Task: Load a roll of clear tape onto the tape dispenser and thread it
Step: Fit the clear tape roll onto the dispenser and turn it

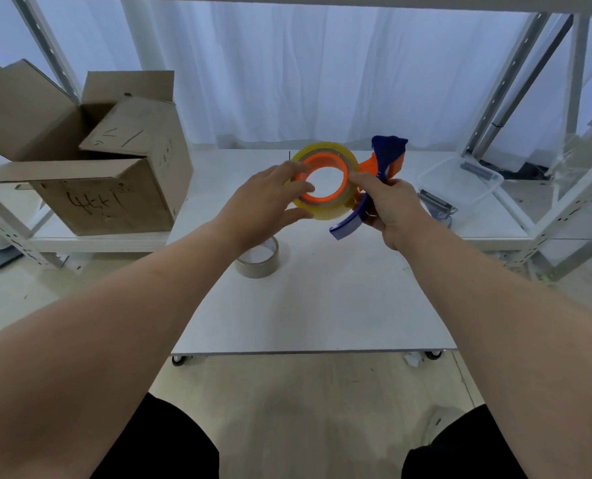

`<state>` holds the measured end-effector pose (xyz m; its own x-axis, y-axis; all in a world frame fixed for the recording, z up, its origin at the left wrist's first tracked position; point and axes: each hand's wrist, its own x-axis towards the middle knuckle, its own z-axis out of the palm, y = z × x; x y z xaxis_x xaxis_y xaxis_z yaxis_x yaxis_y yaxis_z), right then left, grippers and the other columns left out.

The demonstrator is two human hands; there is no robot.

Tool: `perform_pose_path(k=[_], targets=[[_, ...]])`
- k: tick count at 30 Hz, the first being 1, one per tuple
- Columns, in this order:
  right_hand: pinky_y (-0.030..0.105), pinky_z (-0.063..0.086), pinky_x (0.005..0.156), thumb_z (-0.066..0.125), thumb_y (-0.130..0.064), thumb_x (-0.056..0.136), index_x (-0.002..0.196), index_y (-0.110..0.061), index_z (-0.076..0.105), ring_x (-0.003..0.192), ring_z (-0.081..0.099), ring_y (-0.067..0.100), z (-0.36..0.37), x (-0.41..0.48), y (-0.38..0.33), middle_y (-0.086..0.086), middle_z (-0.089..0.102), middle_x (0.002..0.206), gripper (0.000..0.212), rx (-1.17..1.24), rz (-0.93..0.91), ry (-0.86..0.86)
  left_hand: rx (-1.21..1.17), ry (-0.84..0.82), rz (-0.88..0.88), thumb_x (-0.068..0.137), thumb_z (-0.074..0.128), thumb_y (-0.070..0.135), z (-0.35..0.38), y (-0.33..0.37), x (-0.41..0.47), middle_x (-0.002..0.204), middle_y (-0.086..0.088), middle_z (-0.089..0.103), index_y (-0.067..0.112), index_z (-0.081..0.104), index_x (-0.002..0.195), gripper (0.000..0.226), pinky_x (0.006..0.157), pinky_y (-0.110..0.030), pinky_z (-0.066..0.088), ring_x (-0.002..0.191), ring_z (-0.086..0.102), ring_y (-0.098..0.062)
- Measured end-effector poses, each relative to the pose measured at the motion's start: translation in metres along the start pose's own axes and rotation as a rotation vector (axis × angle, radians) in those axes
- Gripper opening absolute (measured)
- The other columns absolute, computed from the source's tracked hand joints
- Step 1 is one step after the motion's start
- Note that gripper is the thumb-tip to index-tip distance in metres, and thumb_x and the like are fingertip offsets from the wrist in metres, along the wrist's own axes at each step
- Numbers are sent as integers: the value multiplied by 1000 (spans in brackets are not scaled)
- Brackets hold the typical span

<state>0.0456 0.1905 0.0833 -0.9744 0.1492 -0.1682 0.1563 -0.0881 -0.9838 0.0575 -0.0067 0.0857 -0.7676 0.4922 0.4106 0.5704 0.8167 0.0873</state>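
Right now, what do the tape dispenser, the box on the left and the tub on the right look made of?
Tape dispenser: glossy moulded plastic, orange and blue. Box: matt brown cardboard, creased flaps. Tub: clear, probably plastic, contents showing through.

A spare roll [259, 259] lies on the table [322, 305], right of the box [90, 160].
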Motion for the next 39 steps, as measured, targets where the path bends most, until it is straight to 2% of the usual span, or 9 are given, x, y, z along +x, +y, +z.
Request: perform_pose_path(k=[3, 6, 9, 11, 16, 21, 26, 34, 39], targets=[[39, 54, 89, 72, -18, 79, 92, -17, 53, 91, 61, 21, -3, 3, 3, 4, 61, 93, 24, -30, -76, 24, -301, 36, -299, 88, 54, 49, -5, 4, 5, 146, -3, 37, 22, 41, 139, 58, 103, -32, 34, 130, 40, -21], [38, 54, 91, 75, -20, 78, 115, -17, 45, 99, 63, 25, -10, 1, 4, 8, 62, 111, 48, -169, -105, -83, -623, -78, -558, 91, 40, 57, -9, 8, 6, 149, -7, 35, 21, 22, 147, 69, 109, -37, 31, 134, 39, -24], [36, 54, 91, 75, -15, 78, 127, -16, 41, 99, 64, 25, -11, -4, 1, 11, 63, 112, 60, -309, -161, -263, -954, -252, -790, 89, 19, 68, -11, 10, 10, 120, -9, 59, 17, 50, 121, 68, 102, -38, 38, 113, 55, -22], [35, 52, 91, 74, -10, 77, 128, -18, 42, 96, 64, 22, -10, -7, -2, 6, 64, 105, 60, -320, -177, -336, -1030, -322, -894, 86, 18, 73, -16, 9, 12, 104, -7, 65, 17, 52, 112, 70, 96, -40, 43, 100, 61, -21], [28, 49, 83, 71, -2, 78, 123, -24, 45, 78, 61, 11, -11, -9, -7, -8, 63, 82, 57, -240, -137, -451, -1076, -361, -903, 88, 44, 61, -16, 5, 10, 96, -7, 66, 14, 60, 104, 52, 85, -36, 50, 87, 62, -20], [50, 49, 96, 74, -18, 73, 128, -26, 43, 111, 59, 31, -7, -10, -3, 0, 61, 109, 64, -123, -126, -420, -1302, -218, -902, 84, 64, 41, -15, 1, 13, 110, -7, 65, 11, 52, 124, 51, 82, -35, 54, 94, 64, -22], [48, 55, 85, 67, -13, 81, 135, -24, 41, 103, 64, 26, -5, -10, -2, 0, 65, 111, 61, 31, -89, -407, -1431, -202, -886, 84, 64, 38, -15, 2, 11, 109, -7, 64, 10, 50, 128, 54, 62, -28, 55, 85, 65, -19], [52, 52, 90, 64, -13, 86, 136, -19, 39, 113, 58, 30, 0, -9, -1, 4, 61, 118, 56, 47, -156, -313, -1468, -144, -849, 91, 57, 30, -13, 1, 14, 110, -10, 61, 15, 57, 113, 27, 86, -35, 51, 93, 62, -22], [45, 56, 86, 71, -12, 81, 130, -24, 41, 112, 59, 26, -2, -7, 1, 2, 59, 124, 59, -83, -200, -328, -1261, -154, -911, 88, 56, 32, -10, 0, 18, 111, -11, 58, 10, 49, 118, 38, 83, -33, 52, 94, 60, -24]])
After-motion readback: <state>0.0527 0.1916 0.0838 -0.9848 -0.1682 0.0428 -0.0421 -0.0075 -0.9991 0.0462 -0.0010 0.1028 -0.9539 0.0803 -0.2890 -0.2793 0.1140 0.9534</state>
